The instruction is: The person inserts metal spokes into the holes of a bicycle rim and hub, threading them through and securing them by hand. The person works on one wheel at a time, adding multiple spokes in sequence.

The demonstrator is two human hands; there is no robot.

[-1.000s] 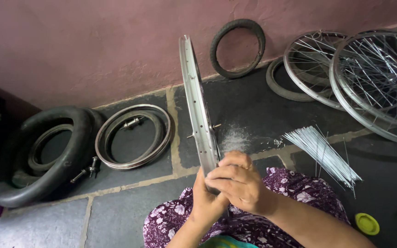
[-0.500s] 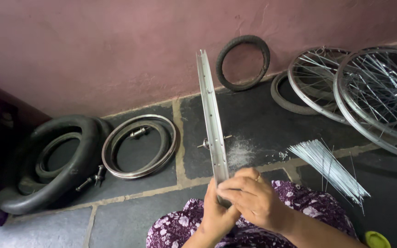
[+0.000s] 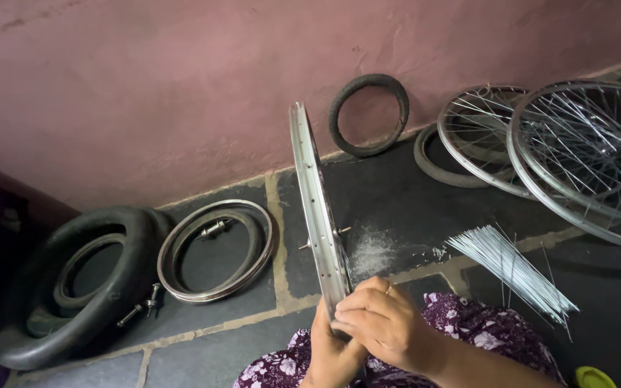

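A bare silver wheel rim [image 3: 313, 194] stands on edge in front of me, seen edge-on, with a hub axle [image 3: 323, 239] poking out at its middle. My left hand [image 3: 330, 353] grips the rim's near lower part from the left. My right hand [image 3: 382, 322] closes over the same part from the right, fingers curled against the rim. A bundle of loose silver spokes [image 3: 513, 269] lies on the floor to the right of my hands. My lap is covered in purple flowered cloth [image 3: 483, 336].
Two empty rims [image 3: 217, 250] and black tyres [image 3: 59, 287] lie at the left with bolts [image 3: 141, 307] beside them. A small tyre [image 3: 368, 115] leans on the pink wall. Spoked wheels [image 3: 576, 151] lean at the right. A yellow-green lid [image 3: 595, 377] sits at bottom right.
The view has shifted, so the rim and my hands sit a little lower and further right in the frame. Both hands stay on the rim's near lower part.
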